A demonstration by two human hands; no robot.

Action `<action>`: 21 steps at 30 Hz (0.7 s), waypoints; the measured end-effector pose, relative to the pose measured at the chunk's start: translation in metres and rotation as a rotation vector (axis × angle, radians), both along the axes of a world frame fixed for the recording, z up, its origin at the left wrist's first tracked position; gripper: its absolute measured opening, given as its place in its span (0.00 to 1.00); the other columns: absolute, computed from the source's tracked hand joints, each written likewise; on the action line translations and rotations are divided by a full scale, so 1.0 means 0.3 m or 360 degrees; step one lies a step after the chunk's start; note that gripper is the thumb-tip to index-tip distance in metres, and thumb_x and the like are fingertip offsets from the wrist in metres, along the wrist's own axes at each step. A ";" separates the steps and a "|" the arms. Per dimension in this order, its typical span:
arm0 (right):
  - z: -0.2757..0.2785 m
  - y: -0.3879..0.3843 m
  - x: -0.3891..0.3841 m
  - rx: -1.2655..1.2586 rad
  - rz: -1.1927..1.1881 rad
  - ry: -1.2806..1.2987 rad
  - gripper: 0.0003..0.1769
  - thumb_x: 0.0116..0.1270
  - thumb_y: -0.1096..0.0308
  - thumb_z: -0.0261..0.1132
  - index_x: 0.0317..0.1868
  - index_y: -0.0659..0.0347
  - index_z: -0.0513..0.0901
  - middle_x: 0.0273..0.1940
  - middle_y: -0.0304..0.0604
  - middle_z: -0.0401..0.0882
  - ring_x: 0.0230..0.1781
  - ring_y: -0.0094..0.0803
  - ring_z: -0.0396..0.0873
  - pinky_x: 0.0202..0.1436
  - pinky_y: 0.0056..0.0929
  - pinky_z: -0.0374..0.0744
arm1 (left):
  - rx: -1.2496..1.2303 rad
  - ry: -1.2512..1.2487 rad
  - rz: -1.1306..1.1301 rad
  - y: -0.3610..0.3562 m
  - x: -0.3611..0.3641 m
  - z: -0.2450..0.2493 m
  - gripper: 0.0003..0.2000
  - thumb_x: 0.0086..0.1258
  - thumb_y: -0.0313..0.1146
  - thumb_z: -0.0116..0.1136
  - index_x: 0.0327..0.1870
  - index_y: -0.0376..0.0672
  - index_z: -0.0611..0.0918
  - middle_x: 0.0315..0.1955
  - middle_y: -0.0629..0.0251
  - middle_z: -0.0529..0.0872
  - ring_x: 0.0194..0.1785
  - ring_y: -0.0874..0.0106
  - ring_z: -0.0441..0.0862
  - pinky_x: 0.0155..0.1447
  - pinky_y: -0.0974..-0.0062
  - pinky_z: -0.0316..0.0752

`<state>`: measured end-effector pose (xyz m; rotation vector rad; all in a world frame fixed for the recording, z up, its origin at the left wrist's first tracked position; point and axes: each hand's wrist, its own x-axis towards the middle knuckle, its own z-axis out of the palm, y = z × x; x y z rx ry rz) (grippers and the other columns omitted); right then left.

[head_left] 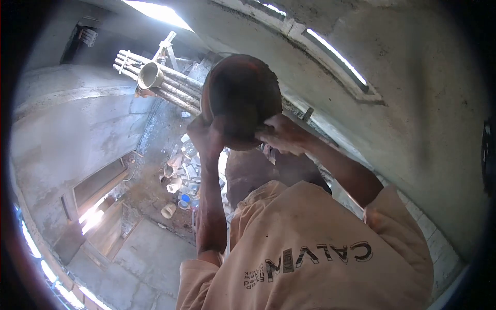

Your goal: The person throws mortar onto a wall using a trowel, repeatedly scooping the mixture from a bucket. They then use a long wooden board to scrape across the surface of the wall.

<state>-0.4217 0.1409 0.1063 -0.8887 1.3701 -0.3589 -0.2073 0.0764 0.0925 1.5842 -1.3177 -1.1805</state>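
Observation:
A dark round bucket (243, 85) is held up in front of me, its shadowed mouth facing me and its rim reddish along the left. My left hand (206, 135) is closed on the lower left of the rim. On the lower right, my right hand (281, 135) grips the edge with bent fingers. What lies inside the bucket is lost in shadow. Below the hands show my legs (253, 173) and my pale printed shirt (310, 232).
Scaffold poles (178, 85) lie side by side at upper left, with another bucket (150, 76) on them. Far below, rubble (191, 168) and a blue container (185, 198) lie on the floor. A plastered wall (413, 103) with a slot opening rises close on the right.

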 end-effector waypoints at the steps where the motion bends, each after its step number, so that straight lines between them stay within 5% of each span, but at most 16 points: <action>1: 0.041 0.010 -0.009 0.0083 -0.0084 -0.0121 0.22 0.73 0.56 0.67 0.52 0.70 0.85 0.29 0.46 0.82 0.22 0.32 0.80 0.25 0.33 0.80 | 0.0032 0.0031 0.0045 0.010 0.014 -0.011 0.10 0.64 0.31 0.63 0.30 0.30 0.85 0.24 0.74 0.82 0.30 0.83 0.74 0.33 0.77 0.70; 4: 0.014 0.006 -0.025 0.0216 -0.0032 -0.0019 0.24 0.74 0.52 0.65 0.53 0.69 0.85 0.28 0.41 0.79 0.18 0.27 0.76 0.19 0.26 0.75 | -0.0030 0.0049 0.0113 0.043 0.048 -0.072 0.12 0.64 0.34 0.64 0.29 0.30 0.83 0.23 0.73 0.81 0.29 0.81 0.73 0.32 0.75 0.69; 8: -0.047 0.044 -0.050 0.0197 -0.0176 -0.0029 0.25 0.73 0.51 0.66 0.52 0.69 0.86 0.28 0.43 0.81 0.25 0.32 0.81 0.28 0.36 0.81 | -0.0259 -0.0171 0.0178 0.083 0.085 -0.149 0.12 0.63 0.33 0.63 0.31 0.30 0.83 0.23 0.72 0.79 0.30 0.78 0.73 0.33 0.70 0.69; 10: 0.053 0.010 -0.072 -0.0078 0.0059 0.0443 0.25 0.73 0.51 0.65 0.53 0.67 0.87 0.30 0.47 0.84 0.30 0.39 0.84 0.36 0.44 0.83 | -0.0250 -0.0251 0.0279 0.119 0.105 -0.184 0.11 0.62 0.32 0.62 0.32 0.29 0.83 0.23 0.72 0.79 0.30 0.76 0.74 0.33 0.68 0.70; 11: 0.017 0.014 -0.102 -0.0330 0.0194 0.0600 0.26 0.72 0.49 0.66 0.54 0.66 0.87 0.31 0.50 0.86 0.32 0.44 0.86 0.39 0.46 0.83 | -0.0307 0.0166 0.0407 0.139 0.098 -0.216 0.15 0.59 0.30 0.61 0.43 0.29 0.88 0.27 0.67 0.86 0.33 0.74 0.79 0.38 0.68 0.76; 13: 0.085 -0.119 -0.188 -0.0755 0.0393 0.0909 0.27 0.72 0.46 0.67 0.54 0.64 0.87 0.34 0.55 0.87 0.36 0.50 0.87 0.44 0.50 0.82 | -0.0276 0.0342 0.0527 0.169 0.077 -0.022 0.26 0.58 0.30 0.62 0.61 0.33 0.87 0.36 0.60 0.92 0.41 0.73 0.85 0.45 0.67 0.80; 16: 0.378 -0.179 -0.205 -0.1076 0.0676 0.1307 0.27 0.73 0.45 0.68 0.54 0.63 0.86 0.33 0.61 0.85 0.40 0.56 0.87 0.48 0.52 0.82 | -0.0024 0.0325 0.0693 0.259 0.153 -0.071 0.19 0.57 0.30 0.63 0.47 0.28 0.90 0.32 0.60 0.92 0.36 0.73 0.85 0.41 0.67 0.80; 18: 0.541 -0.238 -0.207 -0.1562 0.0666 0.1456 0.23 0.74 0.49 0.69 0.51 0.62 0.84 0.29 0.58 0.84 0.32 0.54 0.86 0.40 0.50 0.82 | -0.0069 0.0316 0.0735 0.286 0.230 -0.214 0.18 0.55 0.31 0.61 0.42 0.24 0.88 0.28 0.59 0.89 0.32 0.71 0.84 0.39 0.67 0.80; 21: 0.910 -0.276 -0.132 -0.1836 0.0848 0.1048 0.19 0.72 0.58 0.72 0.51 0.65 0.82 0.30 0.49 0.86 0.26 0.42 0.86 0.32 0.42 0.83 | -0.0027 0.0143 0.0881 0.358 0.351 -0.365 0.18 0.52 0.31 0.60 0.38 0.22 0.87 0.26 0.58 0.87 0.30 0.72 0.82 0.36 0.68 0.78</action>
